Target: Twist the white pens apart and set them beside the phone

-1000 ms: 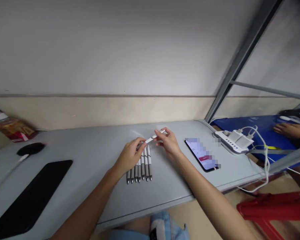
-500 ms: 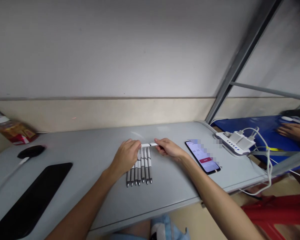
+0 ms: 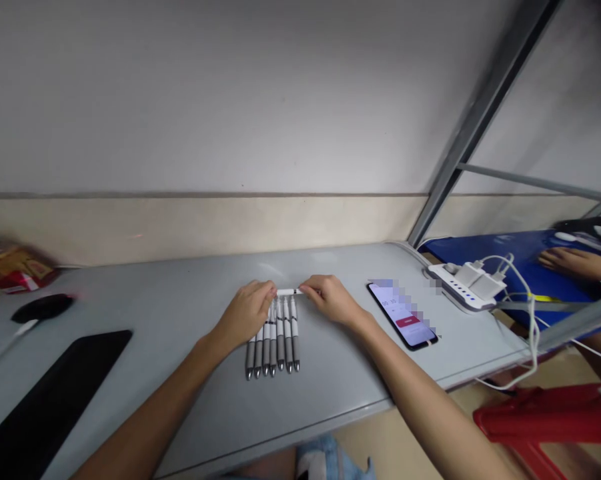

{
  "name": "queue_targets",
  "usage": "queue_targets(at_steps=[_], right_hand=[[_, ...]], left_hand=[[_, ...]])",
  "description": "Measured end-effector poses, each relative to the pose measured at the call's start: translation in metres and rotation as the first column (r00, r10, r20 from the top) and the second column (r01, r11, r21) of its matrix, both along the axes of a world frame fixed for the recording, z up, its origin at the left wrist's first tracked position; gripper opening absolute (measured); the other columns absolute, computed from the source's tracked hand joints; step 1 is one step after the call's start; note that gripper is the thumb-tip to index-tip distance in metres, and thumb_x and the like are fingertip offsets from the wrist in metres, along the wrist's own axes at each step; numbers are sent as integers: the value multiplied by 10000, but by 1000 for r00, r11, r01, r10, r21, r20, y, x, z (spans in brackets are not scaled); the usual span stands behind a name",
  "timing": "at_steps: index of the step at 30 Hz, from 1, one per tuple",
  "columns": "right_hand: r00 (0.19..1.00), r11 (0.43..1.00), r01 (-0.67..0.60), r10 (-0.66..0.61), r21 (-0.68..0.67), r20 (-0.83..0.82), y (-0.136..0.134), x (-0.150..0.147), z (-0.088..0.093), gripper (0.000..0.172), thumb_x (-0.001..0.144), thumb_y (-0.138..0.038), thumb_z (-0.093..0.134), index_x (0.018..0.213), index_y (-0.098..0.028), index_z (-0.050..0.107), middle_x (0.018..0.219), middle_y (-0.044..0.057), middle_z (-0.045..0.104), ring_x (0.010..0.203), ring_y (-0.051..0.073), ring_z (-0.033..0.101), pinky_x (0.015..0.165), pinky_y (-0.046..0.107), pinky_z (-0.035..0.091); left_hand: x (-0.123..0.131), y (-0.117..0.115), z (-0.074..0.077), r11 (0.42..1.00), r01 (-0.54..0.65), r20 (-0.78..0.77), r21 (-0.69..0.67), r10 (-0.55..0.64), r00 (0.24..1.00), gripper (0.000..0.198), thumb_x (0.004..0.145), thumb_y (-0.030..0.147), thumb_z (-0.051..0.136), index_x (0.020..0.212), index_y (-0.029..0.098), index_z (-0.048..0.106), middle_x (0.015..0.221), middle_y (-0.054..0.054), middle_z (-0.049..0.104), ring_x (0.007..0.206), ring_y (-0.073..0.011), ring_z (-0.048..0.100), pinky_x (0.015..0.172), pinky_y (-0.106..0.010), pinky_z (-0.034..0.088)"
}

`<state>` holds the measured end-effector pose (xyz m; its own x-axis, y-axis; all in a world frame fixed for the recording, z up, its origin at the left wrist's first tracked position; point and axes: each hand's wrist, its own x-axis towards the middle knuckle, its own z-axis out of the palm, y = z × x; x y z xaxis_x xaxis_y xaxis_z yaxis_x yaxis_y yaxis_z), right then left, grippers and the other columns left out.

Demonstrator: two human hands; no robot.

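Both hands grip one white pen (image 3: 287,292), which lies crosswise just beyond the far ends of a row of pens. My left hand (image 3: 247,308) is closed on the pen's left end, and my right hand (image 3: 330,297) pinches its right end. Several white-and-grey pens (image 3: 273,347) lie side by side on the grey table (image 3: 330,373), their silver tips toward me. The left hand covers the far ends of the leftmost pens. Most of the held pen is hidden in the fingers.
A phone (image 3: 403,317) with a lit screen lies to the right, beside a white power strip (image 3: 460,287) with chargers and cables. On the left are a black flat object (image 3: 55,400), a black round pad (image 3: 43,308) and a jar (image 3: 17,267). Another person's hand (image 3: 575,261) rests on a blue surface.
The view has shifted slightly. My right hand has closed in toward the left along the pen, so less of it shows between the hands. The row of pens appears unchanged.
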<state>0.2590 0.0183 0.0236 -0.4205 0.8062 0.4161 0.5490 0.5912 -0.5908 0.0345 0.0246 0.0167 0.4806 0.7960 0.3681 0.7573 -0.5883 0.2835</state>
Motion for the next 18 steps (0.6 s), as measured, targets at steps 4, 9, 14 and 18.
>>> queue_targets(at_steps=[4, 9, 14, 18], right_hand=[[997, 993, 29, -36, 114, 66, -4, -2, 0, 141, 847, -124, 564, 969, -167, 621, 971, 65, 626, 910, 159, 550, 795, 262, 392], [918, 963, 105, -189, 246, 349, -14, -21, -3, 245, 960, -303, 453, 1130, -199, 596, 971, 85, 648, 943, 212, 546, 906, 398, 294], [907, 957, 131, -221, 258, 358, -16, -32, -7, 177, 949, -187, 431, 993, -176, 602, 912, 74, 635, 843, 185, 541, 741, 302, 330], [876, 953, 192, -274, 235, 397, -19, -33, -8, 133, 915, -158, 466, 990, -186, 573, 879, 64, 628, 755, 181, 524, 655, 296, 308]], left_hand=[[2, -8, -3, 1000, -17, -33, 13, 17, 999, 287, 975, 339, 307, 864, 198, 530, 787, -24, 580, 778, -191, 528, 725, -313, 365], [5, -15, -5, 992, -67, -86, 104, 76, 993, 235, 979, 299, 331, 1079, 217, 527, 988, -50, 649, 928, -218, 548, 789, -351, 326], [10, -20, -2, 989, -40, -154, 140, 62, 986, 236, 987, 287, 320, 964, 204, 540, 904, -49, 638, 876, -216, 533, 737, -343, 300], [13, -21, -5, 986, -10, -199, 169, 44, 979, 276, 983, 237, 307, 854, 195, 547, 879, -55, 628, 849, -212, 526, 735, -351, 291]])
